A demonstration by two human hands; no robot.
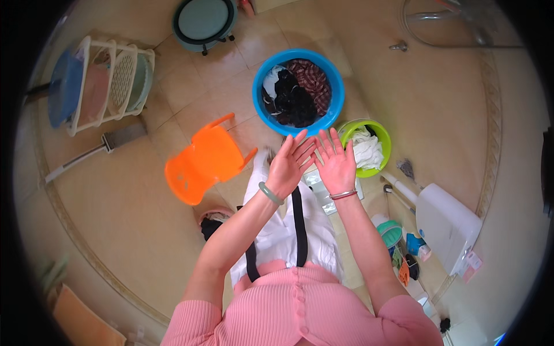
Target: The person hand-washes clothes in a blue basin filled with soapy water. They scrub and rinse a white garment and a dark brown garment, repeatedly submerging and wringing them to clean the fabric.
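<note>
Both of my hands are held up in front of me, palms showing and fingers stretched out. My left hand point(289, 165) wears a pale green bangle at the wrist and holds nothing. Close beside it, my right hand point(336, 167) is empty too, with thin bracelets at its wrist. Just beyond the fingertips stands a blue basin point(258, 109) holding dark, white and red plaid clothes point(310, 81). To the right of my right hand is a lime green bucket point(385, 138) with white cloth point(367, 151) in it.
An orange chair point(210, 158) stands left of my legs, near a pink basin point(203, 214) of clothes. Far left are a rack of basins point(112, 86) and a squeegee point(124, 137). A folded basin point(203, 20) lies at the back. A white tank point(447, 222) is at right.
</note>
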